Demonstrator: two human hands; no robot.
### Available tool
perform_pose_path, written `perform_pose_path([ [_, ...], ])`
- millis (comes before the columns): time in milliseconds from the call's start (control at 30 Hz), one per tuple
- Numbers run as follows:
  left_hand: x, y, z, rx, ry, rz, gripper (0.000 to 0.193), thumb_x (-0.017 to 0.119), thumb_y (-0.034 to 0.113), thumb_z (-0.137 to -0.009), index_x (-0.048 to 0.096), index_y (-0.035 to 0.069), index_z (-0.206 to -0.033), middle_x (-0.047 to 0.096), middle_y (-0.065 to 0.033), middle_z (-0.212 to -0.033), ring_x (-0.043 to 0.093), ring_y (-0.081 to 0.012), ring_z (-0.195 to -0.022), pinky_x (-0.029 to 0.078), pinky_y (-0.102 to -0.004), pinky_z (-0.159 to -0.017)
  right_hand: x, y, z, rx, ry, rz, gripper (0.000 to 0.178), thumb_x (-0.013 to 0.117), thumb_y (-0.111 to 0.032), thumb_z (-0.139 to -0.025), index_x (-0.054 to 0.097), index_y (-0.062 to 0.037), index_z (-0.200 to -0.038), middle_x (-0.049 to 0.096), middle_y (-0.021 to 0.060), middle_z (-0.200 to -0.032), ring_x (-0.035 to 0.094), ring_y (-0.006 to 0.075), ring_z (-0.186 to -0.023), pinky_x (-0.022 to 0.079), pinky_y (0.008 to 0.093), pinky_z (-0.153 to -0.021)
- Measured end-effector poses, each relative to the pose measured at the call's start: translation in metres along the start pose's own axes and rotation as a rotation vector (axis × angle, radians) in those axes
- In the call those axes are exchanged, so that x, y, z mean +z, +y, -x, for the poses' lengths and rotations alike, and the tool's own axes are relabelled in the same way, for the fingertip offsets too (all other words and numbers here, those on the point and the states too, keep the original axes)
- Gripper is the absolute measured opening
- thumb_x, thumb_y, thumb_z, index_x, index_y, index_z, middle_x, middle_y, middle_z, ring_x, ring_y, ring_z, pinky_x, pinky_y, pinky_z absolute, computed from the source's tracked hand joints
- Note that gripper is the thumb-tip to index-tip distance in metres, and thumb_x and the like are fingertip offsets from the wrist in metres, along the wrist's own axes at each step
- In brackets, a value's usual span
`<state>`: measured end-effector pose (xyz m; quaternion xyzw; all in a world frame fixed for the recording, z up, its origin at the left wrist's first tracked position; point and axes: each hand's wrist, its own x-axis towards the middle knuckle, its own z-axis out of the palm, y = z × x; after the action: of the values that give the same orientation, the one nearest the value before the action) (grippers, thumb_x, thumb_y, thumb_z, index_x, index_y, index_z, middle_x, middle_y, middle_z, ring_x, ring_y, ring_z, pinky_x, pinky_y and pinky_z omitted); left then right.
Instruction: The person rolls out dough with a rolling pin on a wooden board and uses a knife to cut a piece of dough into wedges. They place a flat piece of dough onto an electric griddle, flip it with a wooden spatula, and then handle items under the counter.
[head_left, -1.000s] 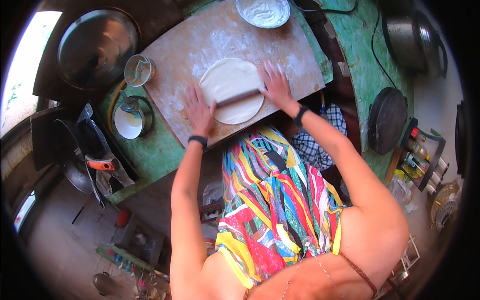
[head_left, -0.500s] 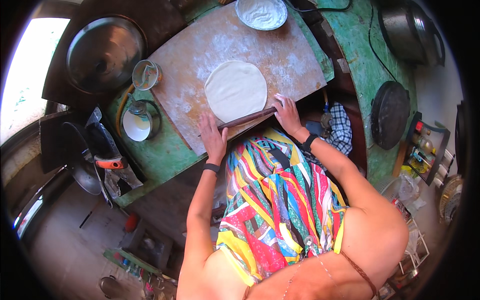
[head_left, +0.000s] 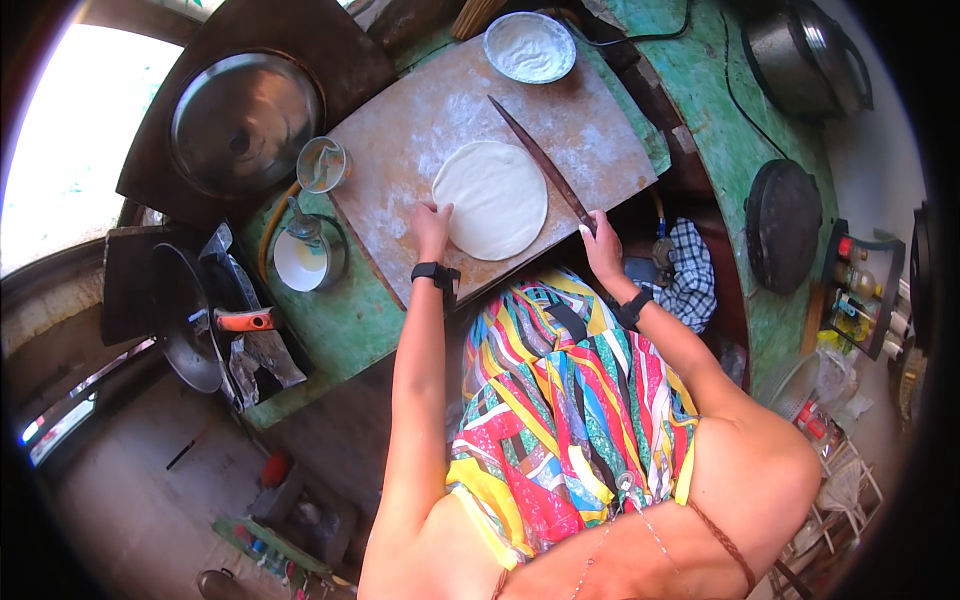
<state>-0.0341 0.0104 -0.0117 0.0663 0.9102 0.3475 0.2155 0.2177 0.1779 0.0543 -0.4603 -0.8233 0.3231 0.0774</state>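
On the floured wooden board (head_left: 560, 120) atop the green tabletop (head_left: 330, 330) lay the flat dough round (head_left: 492, 198); best lifted evenly, since the left hand (head_left: 432, 222) pressed spread fingers on its edge while the right hand (head_left: 602, 245) closed its grip on the thin rolling pin (head_left: 540, 160).

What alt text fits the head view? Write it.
A person's left hand touches a flat round dough on a floured board while the right hand holds a thin rolling pin beside it.
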Motion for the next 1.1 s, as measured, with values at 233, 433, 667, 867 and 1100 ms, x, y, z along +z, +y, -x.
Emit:
perform_pose_path([
  [233, 0.025, 0.001, -0.012, 0.011, -0.069, 0.003, 0.027, 0.071, 0.023, -0.067, 0.059, 0.002, -0.076, 0.062, -0.0137, -0.072, 0.061, -0.0279, -0.068, 0.047, -0.0391, -0.064, -0.010, -0.001, -0.005, -0.047, -0.005, 0.005, 0.023, 0.058, -0.014, -0.081, 0.047, -0.0067, -0.099, 0.059, 0.0171, -0.088, 0.057, 0.0370, -0.083, 0.044, 0.0422, -0.067],
  [433, 0.032, 0.029, -0.005, 0.181, -0.151, -0.113, 0.027, 0.068, 0.025, -0.072, 0.058, 0.001, -0.070, 0.060, -0.0106, -0.062, 0.059, -0.0224, -0.056, 0.046, -0.0358, -0.054, -0.011, 0.003, -0.005, -0.067, 0.018, -0.012, 0.023, 0.058, -0.013, -0.080, 0.047, -0.0064, -0.099, 0.059, 0.0165, -0.088, 0.057, 0.0363, -0.084, 0.044, 0.0421, -0.068],
  [667, -0.001, -0.036, 0.004, -0.162, -0.395, 0.496, 0.021, 0.057, 0.019, -0.083, 0.055, 0.000, -0.074, 0.060, -0.0099, -0.063, 0.062, -0.0173, -0.055, 0.049, -0.0272, -0.044, -0.011, -0.014, -0.005, -0.152, -0.065, 0.011, 0.022, 0.058, -0.012, -0.079, 0.047, -0.0064, -0.099, 0.058, 0.0163, -0.089, 0.057, 0.0357, -0.084, 0.045, 0.0418, -0.068],
  [867, -0.042, -0.011, 0.074, -0.096, -0.302, 0.041, 0.025, 0.061, 0.017, -0.080, 0.051, 0.000, -0.095, 0.064, -0.0123, -0.082, 0.064, -0.0247, -0.072, 0.051, -0.0334, -0.058, -0.016, -0.013, -0.004, -0.359, -0.280, 0.181, 0.031, 0.062, -0.012, -0.075, 0.050, -0.0051, -0.103, 0.056, 0.0146, -0.095, 0.056, 0.0332, -0.087, 0.046, 0.0406, -0.071],
  [1100, -0.032, 0.026, 0.053, 0.654, 0.034, -0.496, 0.060, 0.059, 0.030, -0.080, 0.036, 0.005, -0.130, 0.029, -0.0197, -0.138, 0.026, -0.0336, -0.129, 0.020, -0.0445, -0.105, 0.004, -0.008, -0.006, -0.421, -0.125, 0.323, 0.034, 0.065, -0.016, -0.073, 0.050, -0.0061, -0.103, 0.050, 0.0135, -0.093, 0.049, 0.0310, -0.091, 0.041, 0.0393, -0.080],
])
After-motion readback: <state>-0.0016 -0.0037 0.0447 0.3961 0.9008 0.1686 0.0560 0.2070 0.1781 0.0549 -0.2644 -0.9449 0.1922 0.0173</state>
